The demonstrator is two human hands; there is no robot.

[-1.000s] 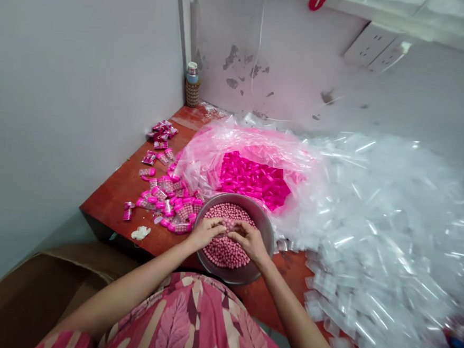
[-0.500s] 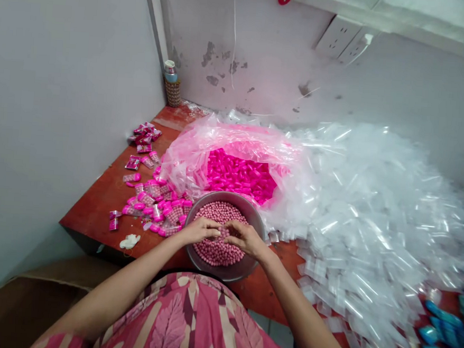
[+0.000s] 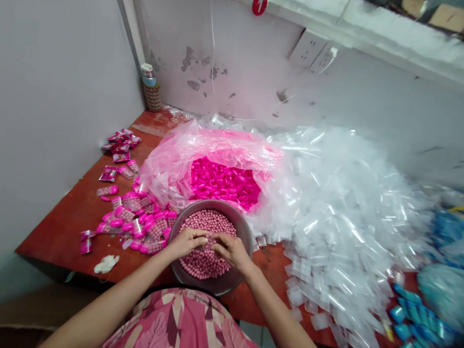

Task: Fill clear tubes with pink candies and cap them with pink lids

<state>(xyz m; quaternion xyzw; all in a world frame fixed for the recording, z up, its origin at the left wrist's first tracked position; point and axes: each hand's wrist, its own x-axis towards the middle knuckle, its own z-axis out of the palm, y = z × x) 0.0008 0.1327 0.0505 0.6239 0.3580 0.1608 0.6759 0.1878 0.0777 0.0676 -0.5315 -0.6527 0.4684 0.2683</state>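
Observation:
A metal bowl (image 3: 242, 233) full of small pink balls (image 3: 208, 221) sits at the table's near edge in front of me. Both my hands rest on the balls, fingertips almost meeting. My left hand (image 3: 186, 242) is curled, fingers pressed together into the balls. My right hand (image 3: 229, 249) is curled the same way beside it. What the fingers pinch is hidden. Behind the bowl lies an open plastic bag (image 3: 169, 164) holding bright pink caps (image 3: 223, 181).
Filled pink-capped little tubes (image 3: 137, 223) lie scattered left of the bowl on the red table (image 3: 65, 226). A big heap of clear plastic pieces (image 3: 344, 213) covers the right. Blue items (image 3: 416, 324) lie far right. A small bottle (image 3: 150, 86) stands in the corner.
The view has swung right and down, showing more of the clear heap and the blue items. Both hands stay on the balls in the bowl, fingers working slightly.

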